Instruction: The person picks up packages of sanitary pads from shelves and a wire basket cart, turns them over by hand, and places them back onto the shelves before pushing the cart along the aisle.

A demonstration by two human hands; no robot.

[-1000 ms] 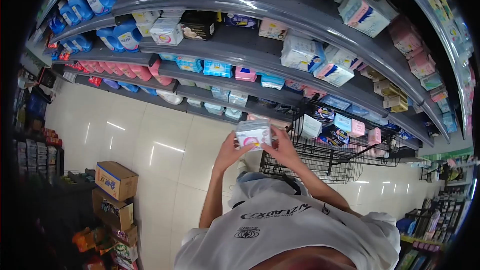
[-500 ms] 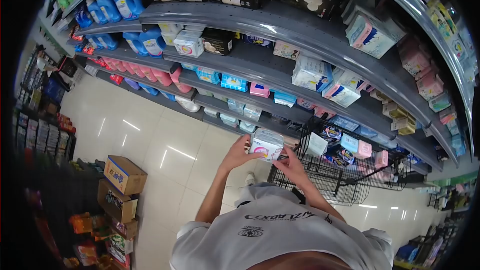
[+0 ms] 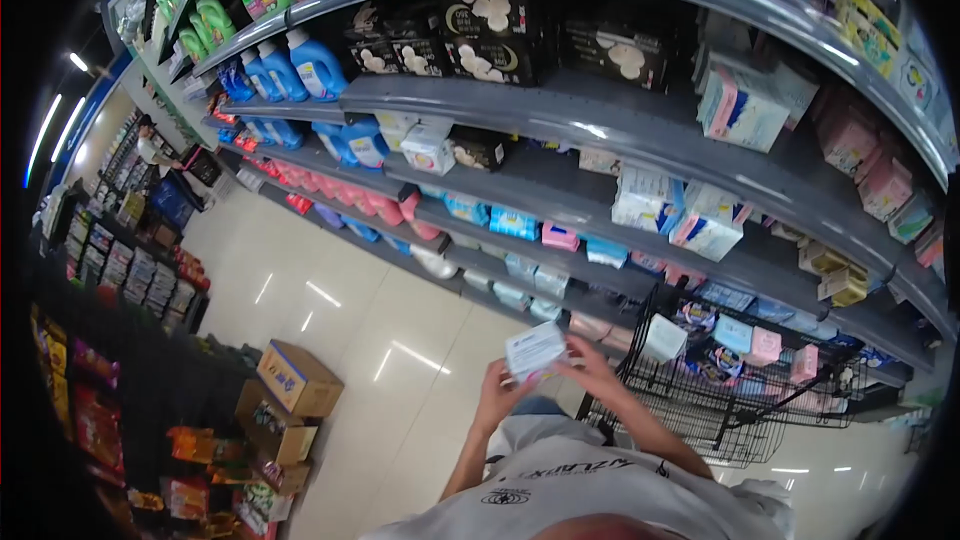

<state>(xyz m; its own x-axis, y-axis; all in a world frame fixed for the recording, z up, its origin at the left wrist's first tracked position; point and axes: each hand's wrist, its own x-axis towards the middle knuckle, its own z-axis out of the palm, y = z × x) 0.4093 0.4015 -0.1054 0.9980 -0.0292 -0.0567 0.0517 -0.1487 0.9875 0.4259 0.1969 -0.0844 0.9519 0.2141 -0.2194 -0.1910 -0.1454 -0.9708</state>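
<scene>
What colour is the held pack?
The pack looks mostly white with some pink; head view.

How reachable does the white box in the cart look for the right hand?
Probably yes: the right hand is beside the cart, which looks open above the white box, though that hand would first leave the held pack.

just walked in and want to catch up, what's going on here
A person in a shop aisle is holding a small white pack with the left hand and the right hand. The pack is up in front of the body, clear of the stocked shelves ahead. Just to the right is a black wire cart with several packs in it. Cardboard boxes are to the left, and another person is farther off.
</scene>
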